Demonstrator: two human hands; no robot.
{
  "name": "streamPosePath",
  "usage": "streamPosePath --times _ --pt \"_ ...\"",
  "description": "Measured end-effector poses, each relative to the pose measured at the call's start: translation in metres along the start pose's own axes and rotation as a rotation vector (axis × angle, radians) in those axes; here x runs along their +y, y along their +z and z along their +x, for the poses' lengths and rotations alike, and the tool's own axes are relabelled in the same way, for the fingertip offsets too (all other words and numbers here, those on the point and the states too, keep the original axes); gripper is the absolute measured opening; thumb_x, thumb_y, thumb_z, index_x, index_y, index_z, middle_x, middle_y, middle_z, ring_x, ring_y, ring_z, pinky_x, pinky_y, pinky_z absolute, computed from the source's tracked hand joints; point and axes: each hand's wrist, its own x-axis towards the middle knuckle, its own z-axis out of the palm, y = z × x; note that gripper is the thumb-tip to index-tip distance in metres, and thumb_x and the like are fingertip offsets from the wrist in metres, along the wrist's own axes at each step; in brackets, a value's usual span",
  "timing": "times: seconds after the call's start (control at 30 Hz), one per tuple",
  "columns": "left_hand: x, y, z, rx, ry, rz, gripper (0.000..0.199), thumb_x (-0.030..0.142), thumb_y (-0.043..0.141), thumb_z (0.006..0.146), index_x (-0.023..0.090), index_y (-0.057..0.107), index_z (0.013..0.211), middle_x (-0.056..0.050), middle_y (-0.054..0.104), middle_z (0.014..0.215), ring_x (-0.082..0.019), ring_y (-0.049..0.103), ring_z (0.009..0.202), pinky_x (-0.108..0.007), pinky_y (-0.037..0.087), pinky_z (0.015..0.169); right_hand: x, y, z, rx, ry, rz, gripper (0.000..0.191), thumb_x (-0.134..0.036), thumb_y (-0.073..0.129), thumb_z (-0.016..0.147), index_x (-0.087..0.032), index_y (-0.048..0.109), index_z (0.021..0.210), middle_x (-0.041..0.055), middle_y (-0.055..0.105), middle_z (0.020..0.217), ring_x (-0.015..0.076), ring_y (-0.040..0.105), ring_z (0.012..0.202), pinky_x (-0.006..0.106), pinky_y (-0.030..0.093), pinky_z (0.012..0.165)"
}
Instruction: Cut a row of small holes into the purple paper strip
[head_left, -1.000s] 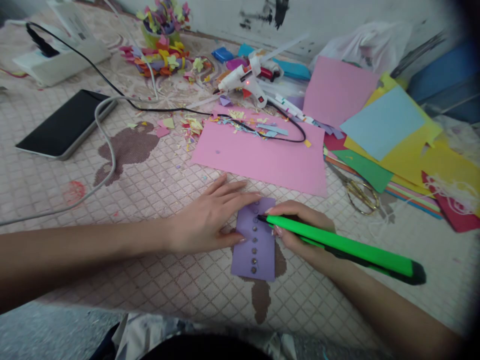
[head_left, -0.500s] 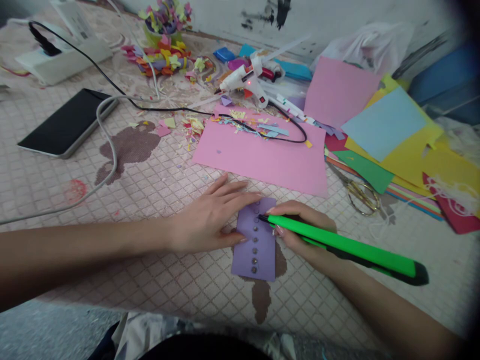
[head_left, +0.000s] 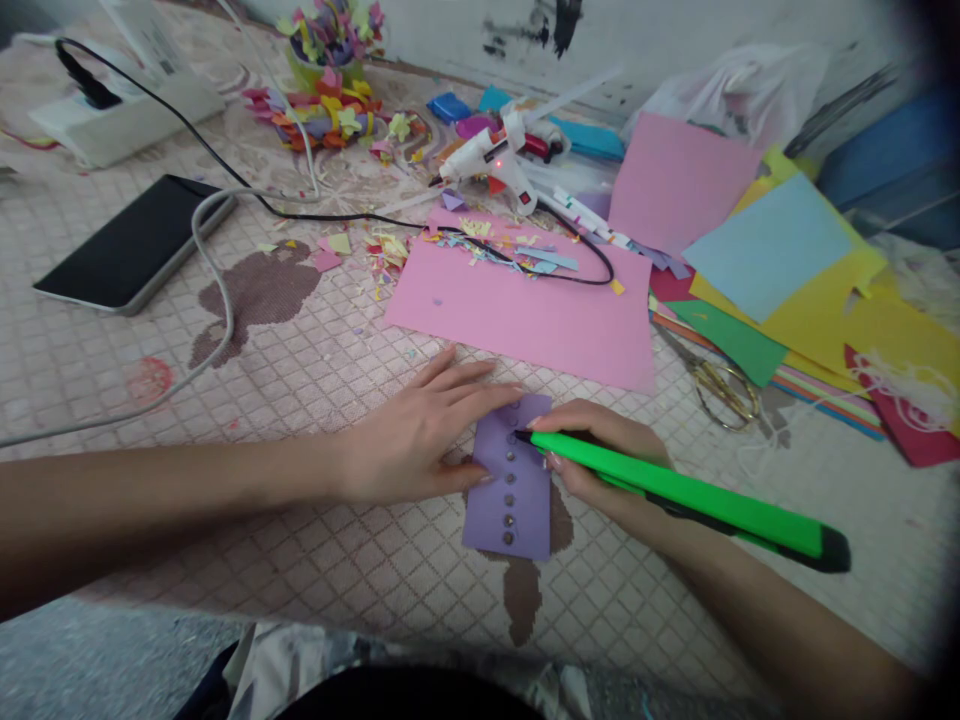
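Note:
A purple card (head_left: pixel 526 508) lies on the tablecloth, with a column of small round marks down it. The lower ones look dark, like cut holes, and the upper ones show as drawn outlines. My left hand (head_left: pixel 431 425) is spread flat beside the card, its fingertips and thumb pressing the card's left side. Across the card's right edge, my right hand (head_left: pixel 611 450) grips a green utility knife (head_left: pixel 690 490) with a black end. The knife's dark tip touches or hovers just over one of the upper circles; I cannot tell which.
A pink sheet (head_left: pixel 525 335) with paper scraps lies ahead. Behind it rests a white glue gun (head_left: pixel 495 160). Gold scissors (head_left: pixel 720 390) and coloured papers (head_left: pixel 772 250) are at right. A phone (head_left: pixel 127 245), cables and a power strip (head_left: pixel 120 120) occupy the left.
The knife's tip and handle have shifted very slightly at the same circle. My left hand keeps its place on the card.

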Motion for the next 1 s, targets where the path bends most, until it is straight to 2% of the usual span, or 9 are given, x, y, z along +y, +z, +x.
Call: streamPosePath --times 0.2,0.27,0.43,0.57,0.67,0.83,1.0 --pt "0.001 0.000 0.001 -0.001 -0.004 0.005 0.071 0.034 0.069 0.084 0.018 0.033 0.142 -0.009 0.051 0.143 -0.030 0.035 0.140 -0.054 0.014 0.120 -0.002 -0.006 0.005 -0.070 -0.008 0.030 0.025 -0.010 0.061 0.082 -0.024 0.067 0.102 0.0015 0.072 0.096 0.0145 0.068 0.086 0.026 0.054 0.076" --pt "0.001 0.000 0.001 0.001 -0.007 0.008 0.071 0.035 0.069 0.083 0.018 0.033 0.143 -0.009 0.052 0.142 -0.030 0.036 0.140 -0.054 0.014 0.120 0.002 -0.006 0.002 -0.036 -0.051 0.082 0.025 -0.010 0.062 0.081 -0.025 0.067 0.100 0.0009 0.072 0.094 0.0148 0.068 0.087 0.026 0.054 0.076" --pt "0.000 0.000 0.000 -0.002 -0.005 0.016 0.074 0.036 0.069 0.083 0.018 0.032 0.144 -0.010 0.051 0.142 -0.031 0.036 0.140 -0.055 0.014 0.120 0.009 -0.004 -0.003 0.092 0.196 0.250 0.020 -0.015 0.063 0.085 -0.027 0.067 0.102 -0.0006 0.071 0.090 0.0117 0.067 0.071 0.022 0.055 0.062" --pt "0.000 0.001 -0.001 0.005 0.006 0.027 0.074 0.038 0.069 0.084 0.017 0.031 0.144 -0.010 0.051 0.143 -0.031 0.037 0.139 -0.055 0.016 0.119 0.001 -0.003 0.000 0.111 0.275 0.267 0.019 -0.017 0.063 0.085 -0.026 0.067 0.101 -0.0008 0.070 0.087 0.0115 0.066 0.070 0.022 0.054 0.061" --pt "0.001 0.002 -0.003 0.022 0.005 0.043 0.076 0.041 0.070 0.084 0.017 0.031 0.144 -0.012 0.051 0.142 -0.031 0.038 0.139 -0.055 0.018 0.119 -0.007 -0.003 0.001 0.097 0.269 0.217 0.020 -0.016 0.063 0.085 -0.026 0.068 0.102 -0.0001 0.070 0.090 0.0110 0.065 0.069 0.022 0.054 0.062" --pt "0.003 0.001 -0.004 0.054 -0.006 0.013 0.075 0.049 0.069 0.083 0.017 0.036 0.142 -0.014 0.053 0.139 -0.031 0.041 0.136 -0.055 0.023 0.117 -0.010 0.000 -0.003 0.156 0.203 0.163 0.020 -0.013 0.061 0.082 -0.024 0.067 0.098 -0.0003 0.070 0.084 0.0110 0.065 0.065 0.021 0.054 0.057" --pt "0.003 -0.003 -0.002 0.052 -0.004 -0.054 0.055 0.034 0.061 0.090 0.019 0.041 0.139 -0.012 0.049 0.144 -0.027 0.040 0.138 -0.054 0.021 0.119 -0.010 0.003 -0.007 0.126 0.119 0.033 0.022 -0.011 0.061 0.080 -0.024 0.066 0.097 0.0002 0.071 0.085 0.0123 0.067 0.067 0.024 0.054 0.061"
